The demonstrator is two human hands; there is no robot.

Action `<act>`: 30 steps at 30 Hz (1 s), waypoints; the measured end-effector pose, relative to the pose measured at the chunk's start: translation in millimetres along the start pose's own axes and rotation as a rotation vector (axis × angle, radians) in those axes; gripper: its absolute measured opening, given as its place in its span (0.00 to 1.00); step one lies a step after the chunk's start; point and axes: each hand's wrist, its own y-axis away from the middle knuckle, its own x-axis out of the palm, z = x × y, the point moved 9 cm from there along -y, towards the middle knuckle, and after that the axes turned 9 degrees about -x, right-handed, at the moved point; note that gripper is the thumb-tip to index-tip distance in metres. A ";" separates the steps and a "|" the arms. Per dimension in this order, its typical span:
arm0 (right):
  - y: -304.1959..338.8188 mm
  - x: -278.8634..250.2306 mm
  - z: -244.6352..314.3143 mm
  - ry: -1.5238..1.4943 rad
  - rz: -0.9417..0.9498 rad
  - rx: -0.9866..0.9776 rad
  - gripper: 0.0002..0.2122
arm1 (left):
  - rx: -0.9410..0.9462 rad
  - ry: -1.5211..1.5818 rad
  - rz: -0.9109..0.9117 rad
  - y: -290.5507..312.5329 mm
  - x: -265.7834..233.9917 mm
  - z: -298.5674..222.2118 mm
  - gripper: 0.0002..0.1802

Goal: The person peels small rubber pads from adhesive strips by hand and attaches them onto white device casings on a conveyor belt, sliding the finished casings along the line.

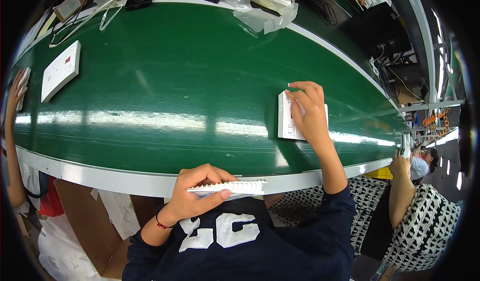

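My left hand (200, 191) is closed round a flat white pad (235, 187) with a row of ring-like loops along its upper edge, held by the near rim of the belt. What the pad is, I cannot tell. My right hand (311, 111) is bent over a white rectangular plastic box (287, 118) lying on the green belt. A tiny white piece (289, 85) shows at the tip of its index finger, with the thumb just below, near the box's top left corner. The hand covers much of the box, though a bit of red shows on its face.
Another white box (61, 72) with a red mark lies on the green belt (175, 76) at the left. Beyond it, another person's hand (19, 87) touches a white box. Plastic bags (267, 13) overlap the far rim. A person in a patterned garment (425, 226) sits at my right.
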 end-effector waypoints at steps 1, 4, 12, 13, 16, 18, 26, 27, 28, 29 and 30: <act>0.4 -0.6 4.2 0.097 0.014 -0.032 0.07 | -0.005 0.007 0.002 -1.5 2.6 -1.1 0.10; -1.6 0.2 13.0 0.288 0.046 -0.095 0.09 | -0.020 0.023 0.007 -5.8 8.7 -3.7 0.10; -25.1 -16.9 40.0 0.420 0.052 -0.170 0.14 | 0.036 -0.014 0.007 -6.7 8.2 -9.6 0.10; -26.5 -21.5 39.5 0.380 0.023 -0.157 0.14 | 0.046 -0.026 0.010 -6.3 7.3 -9.6 0.10; -21.1 -23.5 15.6 -0.104 0.113 0.062 0.14 | 0.054 -0.026 0.003 -4.4 7.9 -12.1 0.10; -11.6 -10.7 2.7 -0.589 0.197 0.301 0.14 | 0.052 -0.035 0.008 -3.8 8.1 -13.6 0.10; 0.6 14.1 28.7 -0.657 0.398 0.358 0.12 | 0.066 -0.001 0.015 -3.8 7.6 -12.2 0.09; 1.5 15.9 28.2 -0.660 0.401 0.357 0.12 | 0.068 0.000 0.013 -3.6 8.1 -11.9 0.09; 2.1 17.5 28.2 -0.663 0.404 0.355 0.12 | 0.070 0.002 0.011 -3.0 8.4 -11.6 0.09; 1.9 18.3 27.5 -0.663 0.401 0.357 0.12 | 0.069 0.001 0.014 -3.8 8.0 -12.0 0.09; 0.9 18.8 28.4 -0.662 0.398 0.341 0.12 | 0.050 -0.011 0.022 -4.4 8.1 -11.0 0.10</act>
